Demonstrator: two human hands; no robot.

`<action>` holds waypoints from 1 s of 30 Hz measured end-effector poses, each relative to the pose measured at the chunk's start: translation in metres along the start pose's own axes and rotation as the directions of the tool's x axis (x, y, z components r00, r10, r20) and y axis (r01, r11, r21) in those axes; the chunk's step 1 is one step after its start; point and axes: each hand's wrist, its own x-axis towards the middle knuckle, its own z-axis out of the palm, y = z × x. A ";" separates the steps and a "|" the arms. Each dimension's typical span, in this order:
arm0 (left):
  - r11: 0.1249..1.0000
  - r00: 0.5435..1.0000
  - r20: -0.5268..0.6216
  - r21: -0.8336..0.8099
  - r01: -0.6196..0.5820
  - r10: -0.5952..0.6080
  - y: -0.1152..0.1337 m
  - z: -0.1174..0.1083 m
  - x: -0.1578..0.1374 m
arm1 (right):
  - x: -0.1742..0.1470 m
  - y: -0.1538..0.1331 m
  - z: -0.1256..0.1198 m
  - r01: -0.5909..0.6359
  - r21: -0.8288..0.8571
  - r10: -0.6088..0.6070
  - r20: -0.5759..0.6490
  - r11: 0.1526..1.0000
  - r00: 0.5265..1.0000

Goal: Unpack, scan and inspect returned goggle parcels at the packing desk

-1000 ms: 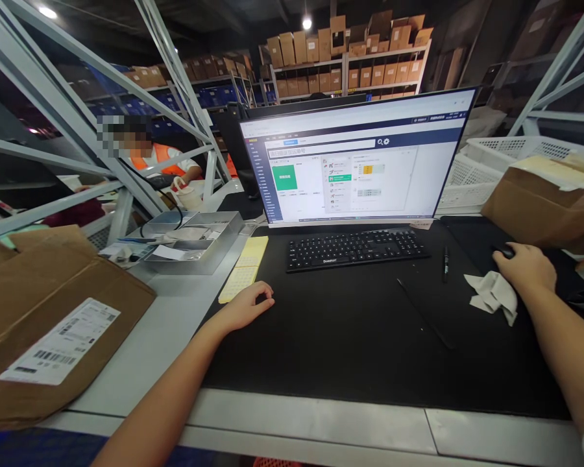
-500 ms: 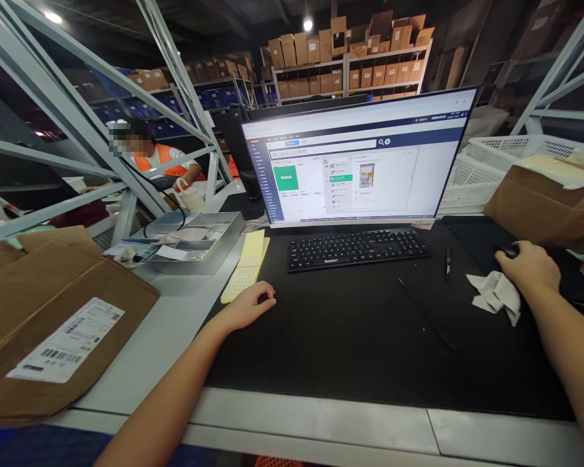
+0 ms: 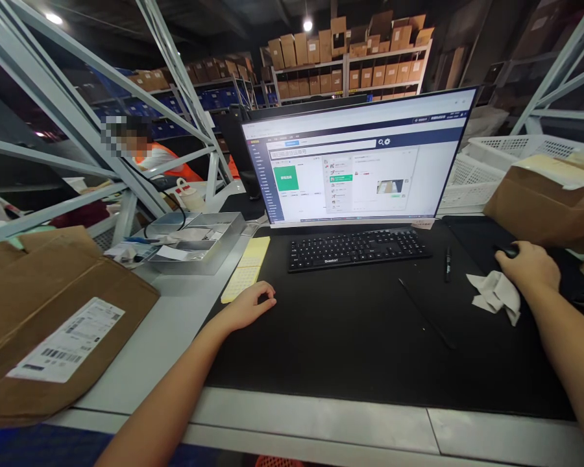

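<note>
My right hand (image 3: 534,271) rests over a black computer mouse (image 3: 509,251) at the right of the desk, fingers wrapped on it. My left hand (image 3: 250,305) lies on the black desk mat (image 3: 340,337), loosely curved, with a gap between thumb and fingers and nothing held. Just beyond it is a pad of yellow sticker sheets (image 3: 248,263). A black keyboard (image 3: 360,250) sits below the lit monitor (image 3: 360,162), which shows a web page with a chat window over it. A crumpled white tissue (image 3: 496,295) lies left of my right hand, close to a black pen (image 3: 448,264).
An opened cardboard box (image 3: 53,324) with a label stands at the left. Behind it is a metal tray (image 3: 214,250) of papers. White baskets (image 3: 516,146) and another box (image 3: 549,201) are at the right. A person (image 3: 160,162) in orange sits beyond the frame bars.
The chat window on the monitor shows different content, with a new picture lower down. The seated person's arm has drawn out of sight. Both my hands stay in place.
</note>
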 end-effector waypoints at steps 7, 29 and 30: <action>1.000 1.000 0.000 -0.009 0.005 -0.005 0.000 0.000 0.001 | -0.001 -0.001 -0.002 -0.003 0.008 0.003 -0.019 1.000 1.000; 1.000 1.000 -0.010 0.017 -0.017 0.017 0.001 0.000 0.001 | -0.002 -0.001 -0.002 0.010 0.000 -0.010 -0.011 1.000 1.000; 1.000 1.000 -0.009 0.018 -0.016 0.017 0.001 0.000 0.001 | -0.002 -0.001 -0.002 0.014 -0.002 -0.014 -0.008 1.000 1.000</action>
